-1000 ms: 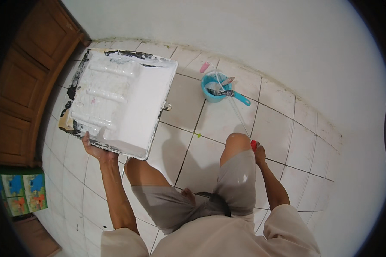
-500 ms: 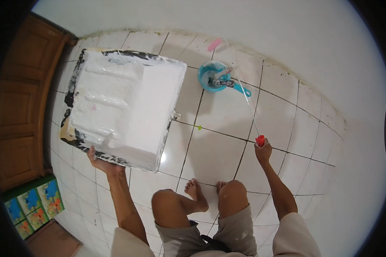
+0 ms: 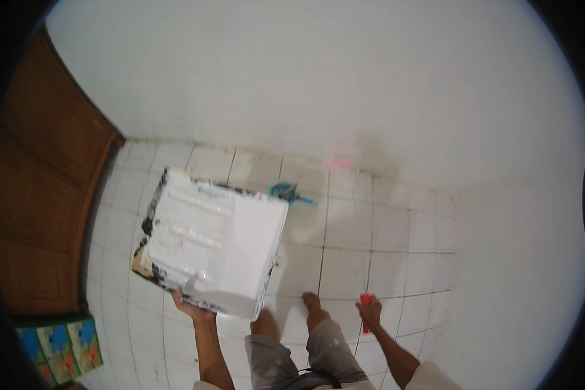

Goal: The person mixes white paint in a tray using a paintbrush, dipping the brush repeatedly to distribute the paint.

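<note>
My left hand (image 3: 194,308) grips the lower edge of a wide paint tray (image 3: 279,235), fingers wrapped round its rim. The tray is coated with white paint, with ridges on its left part and dark smears along the edges. My right hand (image 3: 370,313) is closed round the red handle (image 3: 366,299) of a paint roller. From it a thin rod runs up to a pink roller head (image 3: 337,164) near the foot of the wall; the rod is faint and blurred. Partly behind the tray's upper right corner is a teal dipper (image 3: 283,190) with tools in it, blurred.
A white wall (image 3: 292,78) rises ahead and to the right. White floor tiles (image 3: 344,227) with dark joints lie under my bare feet. Brown wooden panelled furniture (image 3: 52,195) stands at the left, with a green-edged, colourfully printed thing (image 3: 62,348) below it.
My knees have straightened and the view has tipped up, showing more wall. The tray and both hands appear lower in the picture, still holding. The dipper now looks smaller, beside the tray's corner.
</note>
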A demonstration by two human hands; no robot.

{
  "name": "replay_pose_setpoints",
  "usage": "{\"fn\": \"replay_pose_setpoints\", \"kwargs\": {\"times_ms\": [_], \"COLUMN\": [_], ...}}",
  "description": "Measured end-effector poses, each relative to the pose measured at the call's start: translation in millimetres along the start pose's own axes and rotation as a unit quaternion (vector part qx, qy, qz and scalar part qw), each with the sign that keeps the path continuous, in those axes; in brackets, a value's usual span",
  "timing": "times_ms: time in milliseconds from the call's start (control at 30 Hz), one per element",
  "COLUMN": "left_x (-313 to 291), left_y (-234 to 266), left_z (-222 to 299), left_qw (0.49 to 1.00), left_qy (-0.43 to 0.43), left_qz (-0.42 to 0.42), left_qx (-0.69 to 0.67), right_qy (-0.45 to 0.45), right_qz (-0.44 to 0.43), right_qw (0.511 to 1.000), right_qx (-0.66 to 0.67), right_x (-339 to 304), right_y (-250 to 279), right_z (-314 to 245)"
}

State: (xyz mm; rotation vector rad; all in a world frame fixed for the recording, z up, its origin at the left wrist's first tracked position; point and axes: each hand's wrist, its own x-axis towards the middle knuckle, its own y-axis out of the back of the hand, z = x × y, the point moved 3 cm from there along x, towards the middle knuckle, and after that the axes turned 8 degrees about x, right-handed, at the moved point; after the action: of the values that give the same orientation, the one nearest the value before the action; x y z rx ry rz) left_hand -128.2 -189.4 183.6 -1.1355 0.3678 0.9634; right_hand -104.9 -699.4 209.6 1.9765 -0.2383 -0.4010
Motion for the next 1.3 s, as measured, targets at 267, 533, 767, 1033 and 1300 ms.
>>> {"fn": "replay_pose_setpoints", "kwargs": {"times_ms": [267, 533, 767, 1033, 1300], "left_x": [31.3, 73.1, 71.4, 47.6, 7.1], "left_y": [26.6, 76.3, 92.6, 102.2, 125.0], "left_z": [1.0, -9.7, 1.2, 63.5, 181.2], "left_qw": [0.973, 0.932, 0.900, 0.851, 0.896], "left_qy": [-0.041, -0.051, -0.096, -0.048, 0.121], "left_qz": [-0.210, -0.349, -0.421, -0.522, -0.421], "left_qx": [-0.082, -0.083, -0.060, -0.008, 0.076], "right_qy": [-0.073, -0.068, 0.052, 0.076, -0.074], "right_qz": [0.061, 0.082, 0.145, 0.144, 0.366], "right_qw": [0.995, 0.989, 0.987, 0.985, 0.826], "right_qx": [0.010, 0.100, 0.041, -0.052, 0.423], "right_x": [-87.1, -128.7, -131.4, -287.0, -443.1], "right_y": [-55.8, -216.5, -302.1, -321.6, -353.5], "right_z": [110.8, 194.3, 212.4, 187.4, 89.5]}}
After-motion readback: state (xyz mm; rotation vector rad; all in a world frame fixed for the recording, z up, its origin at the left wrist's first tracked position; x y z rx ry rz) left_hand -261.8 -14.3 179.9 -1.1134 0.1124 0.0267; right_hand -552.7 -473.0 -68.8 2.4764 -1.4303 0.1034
